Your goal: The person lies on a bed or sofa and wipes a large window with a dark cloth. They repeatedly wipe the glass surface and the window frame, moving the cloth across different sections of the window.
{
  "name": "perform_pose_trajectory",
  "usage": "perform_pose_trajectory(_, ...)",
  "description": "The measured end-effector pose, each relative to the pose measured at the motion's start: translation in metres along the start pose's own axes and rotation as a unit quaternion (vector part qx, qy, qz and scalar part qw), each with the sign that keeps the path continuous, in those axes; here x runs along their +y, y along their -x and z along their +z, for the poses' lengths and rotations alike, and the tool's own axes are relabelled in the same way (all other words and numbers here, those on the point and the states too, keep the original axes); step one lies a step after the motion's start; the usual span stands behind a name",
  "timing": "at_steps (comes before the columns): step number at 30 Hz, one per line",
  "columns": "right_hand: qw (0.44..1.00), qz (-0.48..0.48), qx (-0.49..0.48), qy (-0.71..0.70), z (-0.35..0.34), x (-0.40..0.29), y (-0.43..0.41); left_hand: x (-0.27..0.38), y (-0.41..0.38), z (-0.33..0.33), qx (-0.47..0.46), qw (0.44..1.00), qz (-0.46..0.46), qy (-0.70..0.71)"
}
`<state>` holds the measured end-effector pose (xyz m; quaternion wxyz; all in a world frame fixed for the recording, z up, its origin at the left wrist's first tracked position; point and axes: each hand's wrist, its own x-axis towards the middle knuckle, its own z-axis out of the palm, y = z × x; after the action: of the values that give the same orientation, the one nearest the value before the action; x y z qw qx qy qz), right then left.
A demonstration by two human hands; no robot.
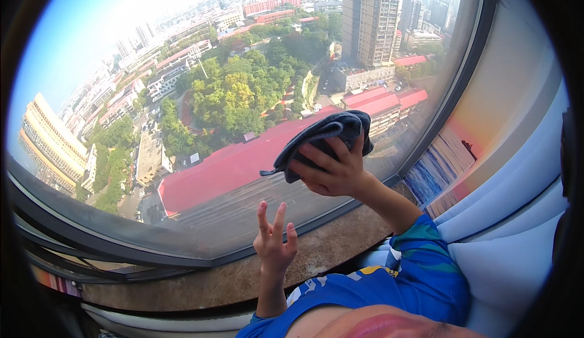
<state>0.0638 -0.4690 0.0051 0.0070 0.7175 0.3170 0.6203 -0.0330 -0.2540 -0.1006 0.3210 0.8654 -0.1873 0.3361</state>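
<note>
A folded dark grey-blue cloth (pixel 319 137) lies against or close to the large window pane (pixel 255 173), right of the picture's middle. My right hand (pixel 333 164) is spread over the cloth and holds it, with the arm reaching up from the lower right. Lower and further left, my left hand (pixel 275 242) is raised near the bottom of the glass, its fingers apart and nothing in it. Whether its fingertips touch the pane cannot be told.
The dark window frame (pixel 212 262) curves around the pane. Below it runs a brown marble sill (pixel 182 288). White padded cushions (pixel 506 269) and a wall with a painted sunset (pixel 449 164) are at the right. Buildings and trees show outside.
</note>
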Motion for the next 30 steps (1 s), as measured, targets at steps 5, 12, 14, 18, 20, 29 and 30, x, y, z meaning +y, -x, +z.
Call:
perform_pose_trajectory(5, 0.985, 0.141, 0.090, 0.041, -0.011, 0.101, 0.037, 0.005, 0.001, -0.006, -0.025, 0.999, -0.021, 0.004)
perform_pose_trajectory(12, 0.921, 0.351, 0.168, 0.018, -0.053, 0.238, 0.034, 0.008, -0.001, -0.001, -0.041, 0.999, -0.002, -0.009)
perform_pose_trajectory(14, 0.905, 0.392, 0.168, 0.005, -0.048, 0.225, 0.035, 0.010, 0.001, -0.002, -0.060, 0.998, -0.028, -0.009)
perform_pose_trajectory(18, 0.920, 0.378, 0.109, 0.002, -0.023, 0.119, 0.061, 0.019, 0.002, 0.000, -0.063, 0.996, -0.060, 0.000)
perform_pose_trajectory(20, 0.963, 0.264, 0.045, -0.014, -0.008, 0.056, 0.080, 0.023, 0.001, 0.002, -0.059, 0.996, -0.063, -0.010)
perform_pose_trajectory(29, 0.990, 0.119, 0.067, 0.046, -0.012, 0.101, 0.076, 0.022, 0.002, 0.000, -0.071, 0.995, -0.060, -0.033)
perform_pose_trajectory(30, 0.987, 0.125, 0.090, 0.037, -0.016, 0.116, 0.064, 0.021, 0.002, 0.000, -0.070, 0.995, -0.059, -0.031)
